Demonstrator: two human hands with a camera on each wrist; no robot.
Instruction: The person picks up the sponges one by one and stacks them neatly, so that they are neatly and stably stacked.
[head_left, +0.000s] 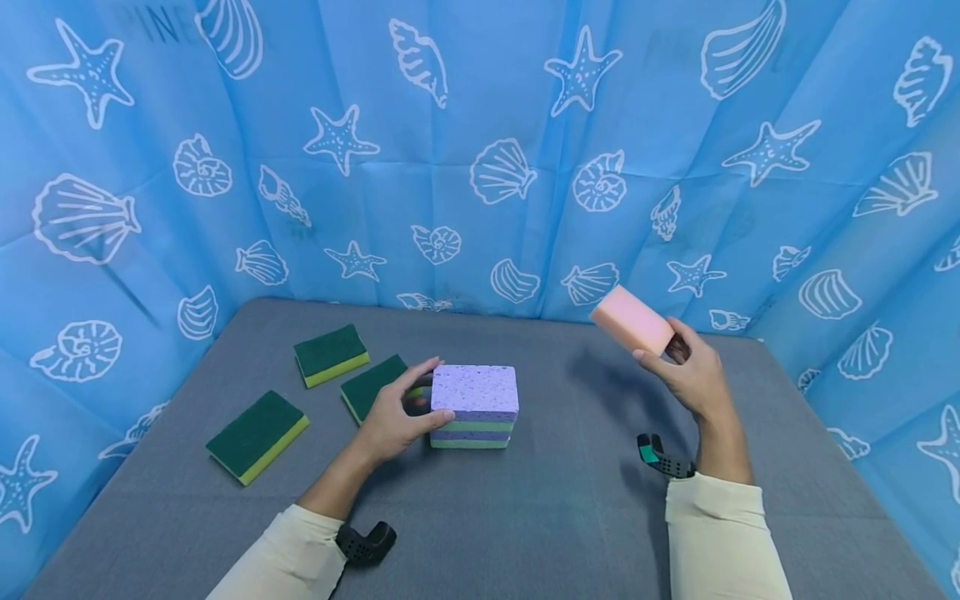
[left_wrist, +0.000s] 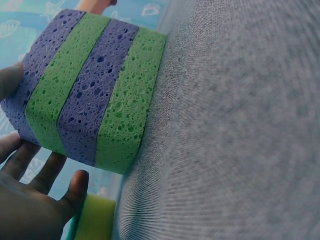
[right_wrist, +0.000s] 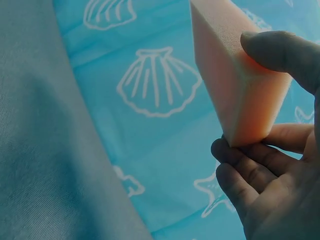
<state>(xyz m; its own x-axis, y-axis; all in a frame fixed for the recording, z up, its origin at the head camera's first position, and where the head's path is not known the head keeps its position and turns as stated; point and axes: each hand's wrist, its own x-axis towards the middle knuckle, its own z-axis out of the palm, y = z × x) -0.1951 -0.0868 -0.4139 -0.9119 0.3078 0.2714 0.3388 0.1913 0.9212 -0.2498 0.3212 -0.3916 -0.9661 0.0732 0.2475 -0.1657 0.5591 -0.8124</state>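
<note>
The left hand (head_left: 393, 421) rests against the left side of a stack of sponges (head_left: 474, 406) standing on the grey counter (head_left: 525, 517); its fingers (head_left: 420, 371) are only gently bent, the thumb lying along the front lower edge of the stack and the fingers reaching along its far side, touching rather than clasping; the left wrist view shows the stack as four layers, purple and green by turns (left_wrist: 92, 90), its bottom layer flat on the counter. To the right of the stack and well above the counter, the right hand (head_left: 693, 375) holds a pink sponge (head_left: 632, 320) aloft, pinched between thumb (right_wrist: 280, 52) and curled fingers (right_wrist: 250, 155) at its near end, the sponge tilted with its far end higher. To the left of the stack lie three green scouring pads with yellow undersides: one (head_left: 372, 385) just behind the left hand, one (head_left: 331, 354) further back and left, and one (head_left: 257, 435) well to the left, nearer the person. A blue cloth printed with white shells and starfish (head_left: 480, 150) hangs behind the stack.
</note>
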